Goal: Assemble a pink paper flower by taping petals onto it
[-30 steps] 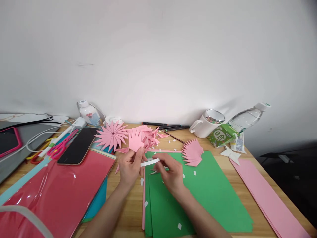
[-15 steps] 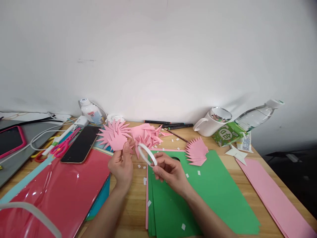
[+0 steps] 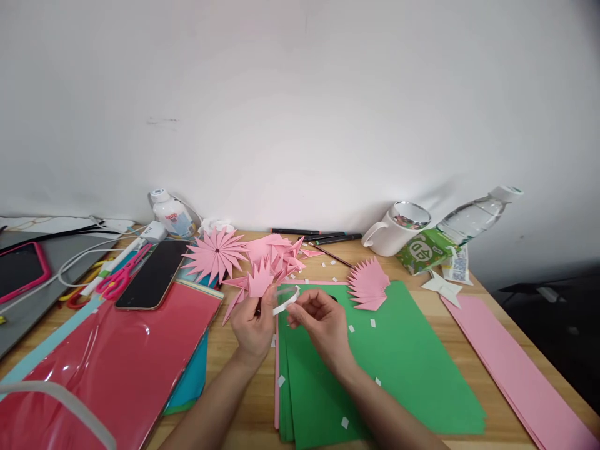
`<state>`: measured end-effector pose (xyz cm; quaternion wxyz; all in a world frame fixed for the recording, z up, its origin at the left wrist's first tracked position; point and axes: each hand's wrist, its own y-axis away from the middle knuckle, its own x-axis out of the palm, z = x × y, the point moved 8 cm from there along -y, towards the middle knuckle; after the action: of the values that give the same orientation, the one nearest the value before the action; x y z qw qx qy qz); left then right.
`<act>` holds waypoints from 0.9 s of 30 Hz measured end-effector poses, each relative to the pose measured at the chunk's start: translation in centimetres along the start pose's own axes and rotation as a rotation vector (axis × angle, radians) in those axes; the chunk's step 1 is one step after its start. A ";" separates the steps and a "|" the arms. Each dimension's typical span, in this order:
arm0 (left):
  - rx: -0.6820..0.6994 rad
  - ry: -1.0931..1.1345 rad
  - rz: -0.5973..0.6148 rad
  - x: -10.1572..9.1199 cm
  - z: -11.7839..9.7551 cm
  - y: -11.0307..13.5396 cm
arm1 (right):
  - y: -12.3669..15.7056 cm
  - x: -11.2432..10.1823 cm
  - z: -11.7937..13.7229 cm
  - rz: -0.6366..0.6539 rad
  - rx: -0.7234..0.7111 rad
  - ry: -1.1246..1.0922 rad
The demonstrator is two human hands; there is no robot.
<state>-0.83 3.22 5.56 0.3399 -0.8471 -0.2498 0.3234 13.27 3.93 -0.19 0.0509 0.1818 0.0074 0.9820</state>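
In front of me, my left hand [image 3: 253, 322] is closed round the lower end of a spiky pink folded-paper fan [image 3: 260, 278]. A narrow white ring, which looks like a roll of double-sided tape [image 3: 285, 305], spans the gap between my hands. Its near left side meets my left thumb, while my right hand [image 3: 323, 322] pinches at its right side over the green paper [image 3: 403, 356]. Whether a strip is pulled off the roll is too small to tell. Beyond my left hand lie a round pink paper pinwheel [image 3: 216, 251] and a heap of folded pink pieces [image 3: 279, 253].
Another pink fan [image 3: 368, 284] rests at the green stack's far edge. Small white scraps [image 3: 345, 423] are scattered about. Left are a phone [image 3: 152, 275], pink scissors [image 3: 122, 275] and red sheets [image 3: 117, 362]. A mug [image 3: 396, 228], bottle [image 3: 480, 215] and pink strips [image 3: 510, 369] stand or lie right.
My left hand has moved right with the pink fan, away from the pinwheel, which now shows whole. The tape roll has tilted flatter and its left side now meets my left thumb.
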 end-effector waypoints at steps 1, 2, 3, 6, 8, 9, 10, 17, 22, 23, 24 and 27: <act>0.016 0.000 -0.014 -0.2 -0.1 0.0 | -0.1 -0.2 0.0 -0.019 -0.007 -0.016; 0.039 0.004 -0.028 -0.3 -0.3 -0.1 | -0.1 -0.4 -0.1 -0.030 -0.015 -0.018; 0.069 0.013 -0.037 -0.4 -0.6 -0.1 | -0.2 -0.6 -0.1 -0.036 -0.025 0.001; 0.169 0.059 -0.032 -0.3 -1.4 -0.1 | -0.2 -1.1 0.2 -0.066 -0.090 0.120; 0.204 0.081 -0.017 -0.1 -1.7 0.0 | 0.1 -1.4 0.7 -0.094 -0.159 0.207; 0.207 0.080 -0.012 0.0 -1.7 0.1 | 0.2 -1.4 1.2 -0.108 -0.207 0.254; 0.201 0.070 -0.008 0.2 -1.6 0.1 | 0.5 -1.3 1.7 -0.119 -0.265 0.305; -0.015 0.040 -0.029 0.3 0.5 -0.2 | 1.7 1.0 6.5 0.045 -0.705 0.651; -0.365 0.107 -0.012 0.3 3.8 0.2 | -0.5 -2.1 5.9 0.187 -0.428 1.185; -0.415 0.134 -0.004 0.4 4.2 0.3 | -0.4 -2.4 5.0 0.288 -0.372 1.323; -0.455 0.162 0.002 0.5 4.6 0.5 | -0.1 -2.7 4.1 0.380 -0.337 1.434; -0.523 0.223 0.011 0.6 5.0 0.8 | 1.1 -3.0 2.7 0.467 -0.363 1.661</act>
<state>-3.89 5.20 1.95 0.1336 -0.9377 -0.2810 0.1545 16.96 2.49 1.30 -0.1448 -0.6049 -0.1517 0.7682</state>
